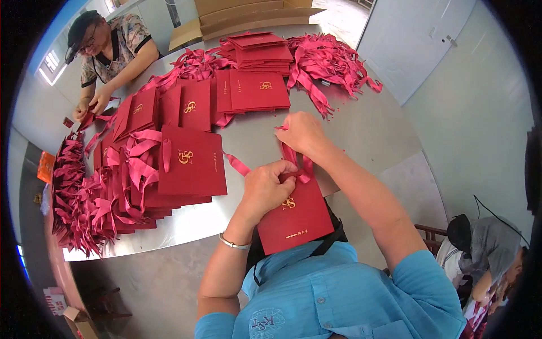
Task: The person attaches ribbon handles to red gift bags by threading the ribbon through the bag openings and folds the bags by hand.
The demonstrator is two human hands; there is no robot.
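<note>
A dark red paper gift bag (296, 223) with gold print leans against my front at the table's near edge. My left hand (270, 186) pinches its top edge, where a pink ribbon (305, 172) passes through. Just beyond, my right hand (302, 133) is closed on the ribbon and holds it up and away from the bag. A loose ribbon end (237, 164) sticks out to the left of my left hand. Left of my hands lies a stack of red gift bags (192, 161) with pink ribbon handles.
More bag stacks (257, 90) and a heap of pink ribbons (330, 65) cover the far part of the metal table (372, 133). A co-worker (113, 56) handles a bag at the far left. Behind stands an open cardboard box (254, 17). Another person (491, 254) is at the lower right.
</note>
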